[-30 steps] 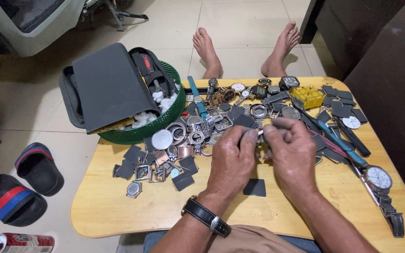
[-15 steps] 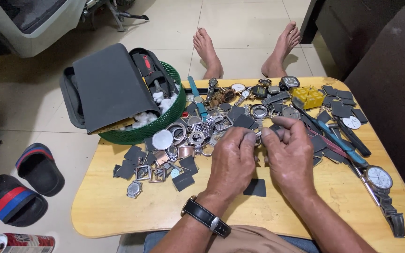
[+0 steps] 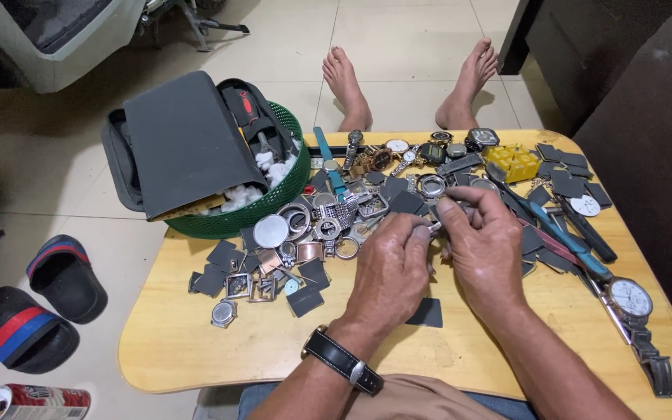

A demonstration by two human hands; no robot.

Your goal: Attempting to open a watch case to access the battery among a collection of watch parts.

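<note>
Item: your left hand [image 3: 392,268] and right hand [image 3: 485,243], brought together over the middle of the low wooden table [image 3: 196,350], fingertips pinched on a small metal watch part [image 3: 432,227] held just above the clutter, likely raised so you can see it apart from the pile

Left of it: loose watch cases and rings [image 3: 297,233], dark flat pads, spread within reach

Far left: green basket [image 3: 274,204] holding a grey pouch [image 3: 184,140]

Far edge: row of wristwatches [image 3: 398,152], yellow box [image 3: 513,162]

Near right: white-dialled watch [image 3: 630,298] laid flat
</note>
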